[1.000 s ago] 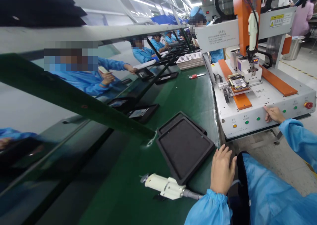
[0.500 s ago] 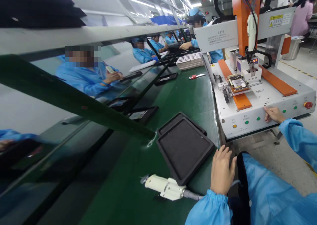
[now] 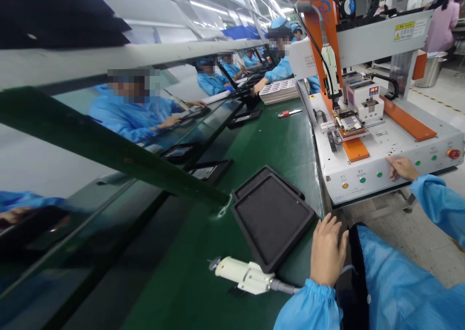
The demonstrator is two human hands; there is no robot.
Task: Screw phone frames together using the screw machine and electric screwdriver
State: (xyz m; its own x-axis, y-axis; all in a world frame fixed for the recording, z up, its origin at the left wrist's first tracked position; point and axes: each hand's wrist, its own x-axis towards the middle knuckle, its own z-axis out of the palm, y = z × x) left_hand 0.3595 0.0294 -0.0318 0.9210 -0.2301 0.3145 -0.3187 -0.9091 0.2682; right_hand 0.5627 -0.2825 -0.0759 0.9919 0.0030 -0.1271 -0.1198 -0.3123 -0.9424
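My left hand [image 3: 329,250] rests at the green bench's edge, fingers stretched and slightly spread, holding nothing. Just beside it lie a black foam-lined tray [image 3: 274,218], stacked on another, and a cream electric screwdriver [image 3: 243,274] with a grey cable. My right hand [image 3: 402,169] touches the front panel of a white screw-driving machine [image 3: 392,160]; one finger reaches onto the top edge while the others bend over the front, with nothing held. Over a small circuit-board-like device [image 3: 350,122] in the machine's fixture stands the machine's screwdriver head [image 3: 331,73].
Green buttons [image 3: 379,174] and a red emergency stop [image 3: 453,154] line the panel. A slanting green post [image 3: 127,158] crosses the bench's left side. Farther back lie a red-handled tool [image 3: 289,113] and stacked white trays [image 3: 279,92]. Several co-workers in blue sit along the line.
The machine's orange column and screwdriver head have shifted left, from the screw feeder to above the device. Co-workers' hands have moved. Both of my hands stay in place.
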